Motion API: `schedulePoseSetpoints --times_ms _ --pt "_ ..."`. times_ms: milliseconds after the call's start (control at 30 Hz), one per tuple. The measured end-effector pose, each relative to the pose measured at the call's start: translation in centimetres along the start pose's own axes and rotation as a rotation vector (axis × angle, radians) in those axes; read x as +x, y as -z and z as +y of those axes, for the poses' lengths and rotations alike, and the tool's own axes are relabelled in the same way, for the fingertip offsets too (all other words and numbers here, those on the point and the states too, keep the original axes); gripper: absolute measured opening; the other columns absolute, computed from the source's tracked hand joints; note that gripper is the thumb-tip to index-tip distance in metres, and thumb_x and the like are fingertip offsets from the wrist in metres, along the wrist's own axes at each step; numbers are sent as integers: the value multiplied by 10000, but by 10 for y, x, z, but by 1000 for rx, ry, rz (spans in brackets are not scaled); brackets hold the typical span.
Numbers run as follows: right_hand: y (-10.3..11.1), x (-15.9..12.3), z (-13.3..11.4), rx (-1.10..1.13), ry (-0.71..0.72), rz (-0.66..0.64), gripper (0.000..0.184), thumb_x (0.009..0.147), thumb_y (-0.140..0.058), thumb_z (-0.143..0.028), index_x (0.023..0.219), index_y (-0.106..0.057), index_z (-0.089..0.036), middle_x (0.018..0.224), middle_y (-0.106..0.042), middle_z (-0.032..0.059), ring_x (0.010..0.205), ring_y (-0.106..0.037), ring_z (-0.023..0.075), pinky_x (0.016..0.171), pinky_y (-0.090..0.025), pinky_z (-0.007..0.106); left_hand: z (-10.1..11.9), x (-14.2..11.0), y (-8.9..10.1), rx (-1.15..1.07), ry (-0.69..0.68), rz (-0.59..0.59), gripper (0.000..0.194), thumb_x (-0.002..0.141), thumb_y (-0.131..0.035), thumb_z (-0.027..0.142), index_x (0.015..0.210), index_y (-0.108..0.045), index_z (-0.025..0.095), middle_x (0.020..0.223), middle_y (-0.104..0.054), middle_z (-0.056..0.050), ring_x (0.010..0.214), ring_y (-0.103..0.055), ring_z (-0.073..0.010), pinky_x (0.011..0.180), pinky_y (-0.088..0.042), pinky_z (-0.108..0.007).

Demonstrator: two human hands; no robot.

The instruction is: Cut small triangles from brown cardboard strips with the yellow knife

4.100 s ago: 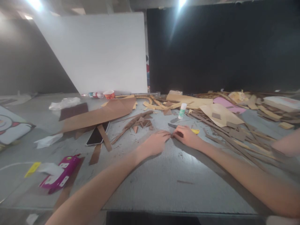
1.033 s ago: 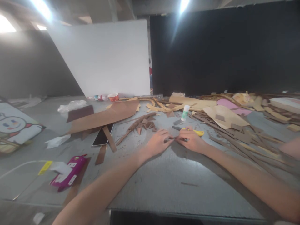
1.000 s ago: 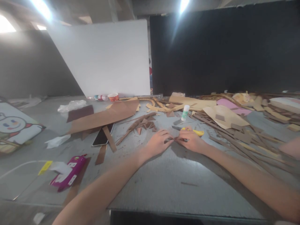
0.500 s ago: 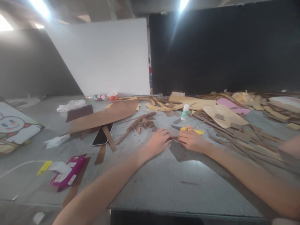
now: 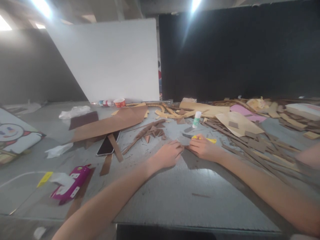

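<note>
Between my two hands, low over the grey table (image 5: 160, 186), a small brown paper piece (image 5: 185, 147) shows only in part. My left hand (image 5: 170, 153) pinches its left end with curled fingers. At its other end are the closed fingers of my right hand (image 5: 203, 149); most of the piece is hidden under both hands. Yellow-handled scissors (image 5: 212, 140) lie just behind my right hand, dark blades pointing left. A glue stick (image 5: 197, 119) with a white cap stands upright beyond them. Left of it is a folded brown paper form (image 5: 151, 130) with pointed pieces.
A phone (image 5: 108, 146) lies partly under a large brown sheet (image 5: 112, 123). Nearer is a magenta tissue pack (image 5: 72, 185). Brown strips and scraps (image 5: 255, 143) cover the right side. Another person's arm (image 5: 310, 156) reaches in at the right edge. White and black panels stand behind.
My left hand's fingers have curled in slightly more around the brown paper piece. The whole view has shifted a little; the things on the table have stayed put.
</note>
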State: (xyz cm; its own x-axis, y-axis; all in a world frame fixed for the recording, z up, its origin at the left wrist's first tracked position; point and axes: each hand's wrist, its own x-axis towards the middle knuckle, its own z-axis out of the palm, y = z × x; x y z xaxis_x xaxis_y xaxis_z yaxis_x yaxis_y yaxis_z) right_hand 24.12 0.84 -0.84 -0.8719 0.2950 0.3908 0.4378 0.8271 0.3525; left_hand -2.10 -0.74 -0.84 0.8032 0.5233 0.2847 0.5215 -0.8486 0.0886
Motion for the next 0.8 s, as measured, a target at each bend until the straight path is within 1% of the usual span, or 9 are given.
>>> schedulePoseSetpoints --times_ms 133,233,333,400,500,567,667,733,800 --pt "-1 -3 5 84 8 21 307 1118 -436 -154 1095 -742 -151 843 -644 43 830 -556 209 865 -352 404 5 0 7 56 -2 -56 305 1006 -527 153 1276 -665 129 1207 -710 -137 1220 -621 -285 1073 -501 -427" --pt "-3 -5 8 162 21 24 336 1132 -429 -184 1045 -753 -171 827 -651 35 822 -564 201 880 -362 406 9 0 10 104 -13 -77 315 1010 -517 145 1295 -648 121 1215 -704 -139 1223 -617 -284 1058 -501 -415" --pt "-4 -5 9 236 2 20 359 1134 -430 -203 993 -760 -190 797 -653 31 804 -565 199 882 -368 408 14 1 12 173 -47 -114 335 981 -512 97 1291 -638 83 1240 -688 -161 1217 -608 -296 1036 -503 -407" --pt "-5 -4 9 306 -63 29 366 1133 -444 -225 937 -752 -201 770 -652 23 777 -563 193 869 -366 403 17 2 13 210 -63 -141 345 953 -515 69 1276 -639 60 1242 -678 -175 1211 -600 -303 1027 -501 -405" --pt "-7 -2 7 447 -218 40 342 1122 -508 -304 889 -739 -210 778 -668 18 758 -582 180 846 -365 388 20 3 15 231 -69 -153 365 925 -511 41 1266 -639 59 1231 -669 -172 1204 -590 -303 1015 -497 -402" --pt "-8 -2 7 531 -303 30 316 1110 -544 -347 917 -754 -211 808 -687 24 764 -604 177 836 -369 380 21 3 15 236 -75 -143 405 907 -504 25 1291 -629 65 1250 -661 -174 1218 -579 -307 999 -497 -406" --pt "-9 -1 9 604 -370 2 319 1105 -553 -376 953 -778 -210 843 -710 38 788 -633 185 848 -379 382 23 2 15 242 -83 -120 423 902 -490 19 1300 -625 66 1264 -655 -183 1216 -574 -320 974 -497 -420" --pt "-9 1 9 634 -416 -23 338 1097 -557 -399 933 -780 -205 832 -713 42 779 -633 189 846 -397 381 23 2 14 228 -80 -108 402 905 -483 16 1271 -639 71 1225 -663 -179 1181 -585 -318 971 -494 -423" --pt "-9 3 8 681 -507 -48 348 1070 -585 -433 891 -767 -195 803 -707 42 738 -617 187 786 -421 358 23 2 12 204 -71 -101 390 900 -483 6 1245 -649 77 1192 -667 -172 1156 -593 -311 976 -489 -415"
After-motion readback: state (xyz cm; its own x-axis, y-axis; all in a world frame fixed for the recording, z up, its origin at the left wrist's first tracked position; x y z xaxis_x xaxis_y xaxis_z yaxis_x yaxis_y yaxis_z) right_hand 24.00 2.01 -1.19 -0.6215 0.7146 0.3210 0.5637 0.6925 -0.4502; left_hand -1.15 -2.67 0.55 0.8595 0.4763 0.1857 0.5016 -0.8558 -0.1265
